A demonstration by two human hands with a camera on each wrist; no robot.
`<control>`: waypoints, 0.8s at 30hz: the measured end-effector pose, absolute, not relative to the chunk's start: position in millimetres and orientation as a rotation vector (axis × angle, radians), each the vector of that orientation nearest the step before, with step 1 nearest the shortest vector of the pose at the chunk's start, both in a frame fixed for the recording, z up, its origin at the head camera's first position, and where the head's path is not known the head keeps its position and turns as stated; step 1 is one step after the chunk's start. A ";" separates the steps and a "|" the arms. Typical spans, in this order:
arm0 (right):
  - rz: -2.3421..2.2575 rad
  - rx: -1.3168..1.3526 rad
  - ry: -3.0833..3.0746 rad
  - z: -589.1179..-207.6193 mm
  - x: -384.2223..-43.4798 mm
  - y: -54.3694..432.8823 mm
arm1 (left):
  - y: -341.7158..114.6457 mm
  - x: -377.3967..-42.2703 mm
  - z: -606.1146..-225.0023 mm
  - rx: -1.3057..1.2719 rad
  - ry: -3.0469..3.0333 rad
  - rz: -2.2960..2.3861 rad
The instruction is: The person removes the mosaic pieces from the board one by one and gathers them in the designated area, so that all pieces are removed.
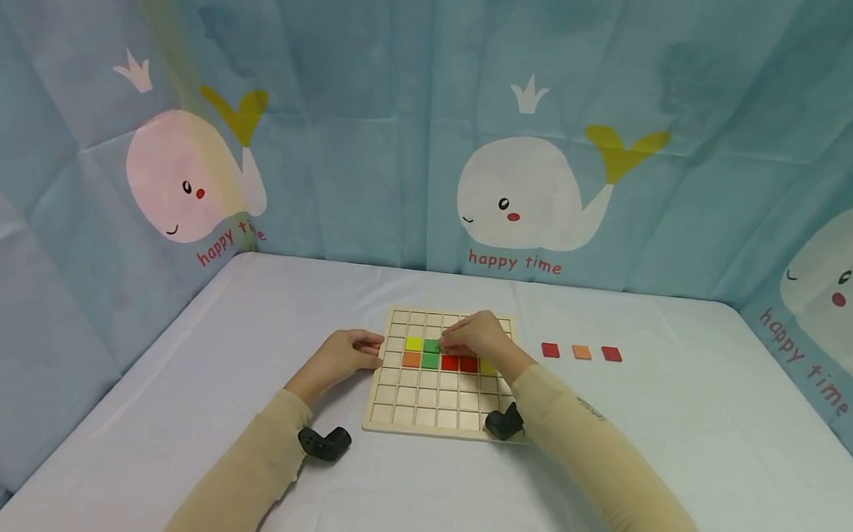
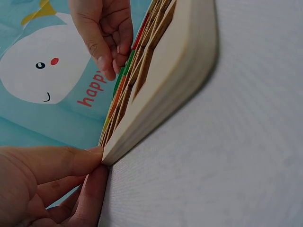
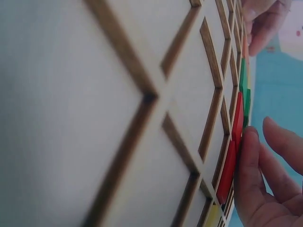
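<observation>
A square wooden grid board (image 1: 435, 418) lies on the white table. Yellow (image 1: 414, 344), orange (image 1: 411, 359), green (image 1: 430, 361) and red (image 1: 450, 363) tiles sit in its cells, along two neighbouring rows. The left hand (image 1: 342, 356) touches the board's left edge; in the left wrist view its fingertips meet the rim. Over the board is the right hand (image 1: 477, 335), its fingertips beside the upper green tile (image 1: 431, 346). Thumb and forefinger stand apart in the right wrist view, with no tile visible between them. The palm hides several cells.
Right of the board, a red tile (image 1: 551, 350), an orange tile (image 1: 581, 352) and another red tile (image 1: 611, 354) lie in a row on the tablecloth (image 1: 445, 501). A blue whale-print curtain (image 1: 372, 195) hangs behind. Black devices (image 1: 324, 443) are worn on both wrists.
</observation>
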State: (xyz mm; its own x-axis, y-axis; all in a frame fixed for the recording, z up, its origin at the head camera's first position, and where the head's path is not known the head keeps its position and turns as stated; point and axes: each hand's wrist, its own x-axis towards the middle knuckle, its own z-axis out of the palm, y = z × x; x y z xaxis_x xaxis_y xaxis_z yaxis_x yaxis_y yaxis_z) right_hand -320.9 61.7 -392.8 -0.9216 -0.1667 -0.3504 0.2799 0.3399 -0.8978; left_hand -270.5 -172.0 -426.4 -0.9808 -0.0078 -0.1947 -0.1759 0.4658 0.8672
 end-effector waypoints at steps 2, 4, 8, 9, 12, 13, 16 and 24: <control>-1.587 0.084 2.252 -393.2 -320.5 60.1 | -172.1 -270.2 -426.2 -0.159 2.543 1.541; -1.557 0.075 2.282 -393.5 -320.1 58.8 | -172.2 -270.0 -426.3 -0.158 2.542 1.543; -1.504 0.075 2.323 -393.3 -319.5 57.1 | -171.8 -269.8 -425.9 -0.158 2.554 1.535; -1.493 0.073 2.329 -393.1 -319.3 56.8 | -171.7 -269.9 -425.9 -0.159 2.555 1.536; -1.474 0.061 2.337 -392.1 -318.9 56.1 | -171.2 -269.9 -425.8 -0.155 2.555 1.540; -1.465 0.050 2.345 -392.0 -318.8 55.9 | -171.3 -269.9 -425.9 -0.154 2.552 1.544; -1.437 0.017 2.374 -390.9 -318.3 55.2 | -171.5 -270.1 -426.5 -0.155 2.549 1.548; -1.384 -0.053 2.448 -390.9 -315.3 54.0 | -171.8 -269.9 -426.9 -0.140 2.555 1.543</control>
State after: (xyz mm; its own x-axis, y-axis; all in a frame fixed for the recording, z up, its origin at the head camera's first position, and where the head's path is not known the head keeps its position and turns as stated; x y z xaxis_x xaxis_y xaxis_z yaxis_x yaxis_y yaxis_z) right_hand -315.3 54.0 -390.9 -0.9457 -0.1908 -0.2630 0.1270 0.5280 -0.8397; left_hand -269.9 -171.8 -426.9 -0.9838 -0.0008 -0.1791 -0.1588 0.4657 0.8706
